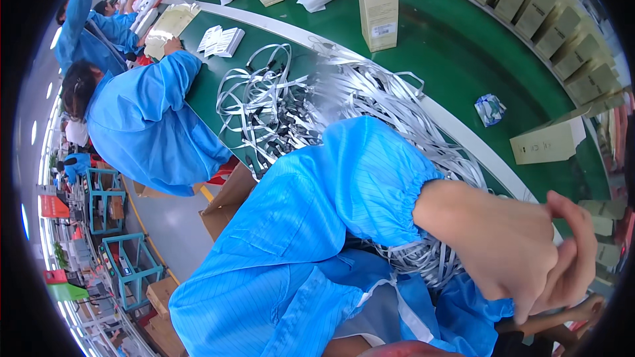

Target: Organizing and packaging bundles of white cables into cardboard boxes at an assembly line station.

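My left arm in a blue sleeve reaches across the view, and my left hand (pixel 519 244) is at the right over the edge of the green conveyor. Its fingers are loosely bent and apart, with nothing visible in them. Lower down, my right hand (pixel 587 309) shows only in part, and its fingers are too small and covered to read. A large tangled pile of white flat cables (pixel 423 116) with dark connectors lies beyond my left sleeve, and part of it shows below the sleeve. Closest to my left hand is a beige carton (pixel 546 142) lying on the conveyor.
An open upright carton (pixel 378 13) and a small blue-white packet (pixel 489 110) are on the green conveyor (pixel 443 46). Several cartons line its far side. White cards (pixel 221 41) lie near a co-worker in blue (pixel 152 119) at the left. A brown cardboard box (pixel 225 201) stands below the table.
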`<state>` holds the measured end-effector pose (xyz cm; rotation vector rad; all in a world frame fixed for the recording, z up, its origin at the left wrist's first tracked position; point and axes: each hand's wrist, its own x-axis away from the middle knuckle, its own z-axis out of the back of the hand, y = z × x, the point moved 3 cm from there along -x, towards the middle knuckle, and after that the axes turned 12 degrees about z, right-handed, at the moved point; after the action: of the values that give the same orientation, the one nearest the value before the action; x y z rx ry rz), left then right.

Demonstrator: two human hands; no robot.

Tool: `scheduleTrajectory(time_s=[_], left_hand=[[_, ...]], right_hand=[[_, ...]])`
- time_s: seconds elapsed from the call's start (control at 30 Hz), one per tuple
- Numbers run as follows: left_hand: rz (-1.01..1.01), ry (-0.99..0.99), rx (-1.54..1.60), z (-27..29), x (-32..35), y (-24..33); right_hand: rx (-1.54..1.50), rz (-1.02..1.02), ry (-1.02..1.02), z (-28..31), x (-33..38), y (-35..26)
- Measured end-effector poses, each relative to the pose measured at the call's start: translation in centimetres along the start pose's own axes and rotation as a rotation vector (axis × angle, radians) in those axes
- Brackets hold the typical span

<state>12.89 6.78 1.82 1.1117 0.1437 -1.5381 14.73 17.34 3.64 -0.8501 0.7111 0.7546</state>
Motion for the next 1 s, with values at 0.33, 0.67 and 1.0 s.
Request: scheduleTrajectory(time_s=[0.33,0.67,1.0], left_hand=[[-0.036,0.218,0.306,0.0,0.0,1.1],[-0.045,-0.013,0.164,-0.2,-0.4,2.2],[-0.024,-0.127,0.247,-0.5,0.1,2.1]], right_hand=[[-0.29,0.437,0.963,-7.8,0.3,-1.2],[-0.369,0.615,0.04,-0.5,0.9,0.8],[-0.001,0.503,0.162,1.3,1.7,-1.7]])
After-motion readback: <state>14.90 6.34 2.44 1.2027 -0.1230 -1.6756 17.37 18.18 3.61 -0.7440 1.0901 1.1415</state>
